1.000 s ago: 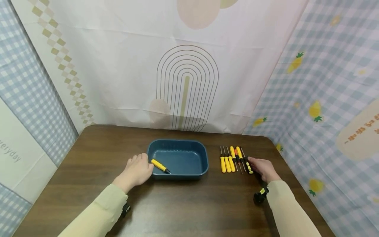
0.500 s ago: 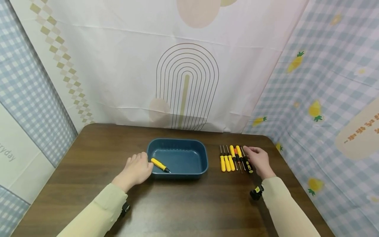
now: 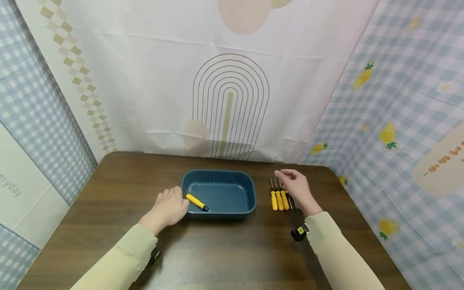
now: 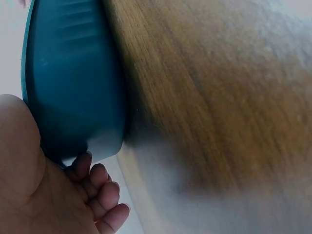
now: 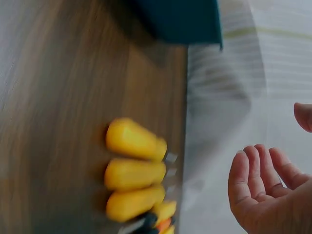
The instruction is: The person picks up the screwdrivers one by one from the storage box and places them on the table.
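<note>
My left hand (image 3: 168, 207) holds the left end of a dark blue rectangular bin (image 3: 221, 216), thumb at the rim and fingers curled against the outer wall (image 4: 73, 87) in the left wrist view. Inside the bin lies one yellow-handled screwdriver (image 3: 195, 201) with a black collar, tip pointing right. Above the row of screwdrivers (image 3: 274, 201) on the table hovers my right hand (image 3: 297, 189), hiding the row's right part. The right wrist view shows this hand (image 5: 268, 190) holding nothing, its thumb apart from the loosely bent fingers. Several yellow handles (image 5: 136, 139) lie side by side below it.
The brown wooden table (image 3: 217, 257) reaches back to a white patterned cloth (image 3: 163, 80). Blue checked cloth (image 3: 380, 100) hangs at the right. A small black device (image 3: 299, 233) is strapped to my right wrist.
My right hand has left the black-and-yellow screwdriver at the row's right end and moved left over the row, lifting. My left hand and the bin have stayed in place.
</note>
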{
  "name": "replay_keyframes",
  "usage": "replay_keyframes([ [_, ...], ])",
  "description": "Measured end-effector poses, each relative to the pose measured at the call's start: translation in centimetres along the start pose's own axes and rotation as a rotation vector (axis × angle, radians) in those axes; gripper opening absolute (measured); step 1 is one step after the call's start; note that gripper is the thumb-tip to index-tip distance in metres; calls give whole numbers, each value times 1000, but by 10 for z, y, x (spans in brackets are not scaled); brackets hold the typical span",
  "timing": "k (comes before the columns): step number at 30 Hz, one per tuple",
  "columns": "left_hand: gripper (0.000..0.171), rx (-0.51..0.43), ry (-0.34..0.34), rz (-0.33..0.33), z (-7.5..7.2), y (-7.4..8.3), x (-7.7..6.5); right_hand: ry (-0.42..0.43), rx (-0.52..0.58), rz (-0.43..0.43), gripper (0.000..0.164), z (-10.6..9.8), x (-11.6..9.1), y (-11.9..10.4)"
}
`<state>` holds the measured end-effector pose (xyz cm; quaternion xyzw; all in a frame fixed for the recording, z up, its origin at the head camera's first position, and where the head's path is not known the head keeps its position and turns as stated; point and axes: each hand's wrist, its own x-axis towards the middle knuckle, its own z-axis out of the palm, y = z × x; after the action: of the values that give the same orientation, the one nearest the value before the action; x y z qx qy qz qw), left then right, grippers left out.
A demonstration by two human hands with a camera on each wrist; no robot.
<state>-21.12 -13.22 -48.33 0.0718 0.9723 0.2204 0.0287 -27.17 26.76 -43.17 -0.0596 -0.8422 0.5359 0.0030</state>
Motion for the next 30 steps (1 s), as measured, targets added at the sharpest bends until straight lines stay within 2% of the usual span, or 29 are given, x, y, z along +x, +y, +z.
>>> replay_keyframes([
  [8,27,9,-2,-9,-1,0,-1,-98,61,-46,60,35,-3,-25],
  [14,25,11,-3,-9,-1,0,0,-107,27,-93,60,61,-8,-36],
  [17,25,13,-6,-7,0,-1,0,-124,45,-117,56,75,-10,-37],
  [24,24,9,-3,-4,-1,0,0,-270,92,-147,56,105,-12,-36],
  [30,26,8,-12,-5,-2,2,0,-375,102,-131,52,125,-13,-31],
])
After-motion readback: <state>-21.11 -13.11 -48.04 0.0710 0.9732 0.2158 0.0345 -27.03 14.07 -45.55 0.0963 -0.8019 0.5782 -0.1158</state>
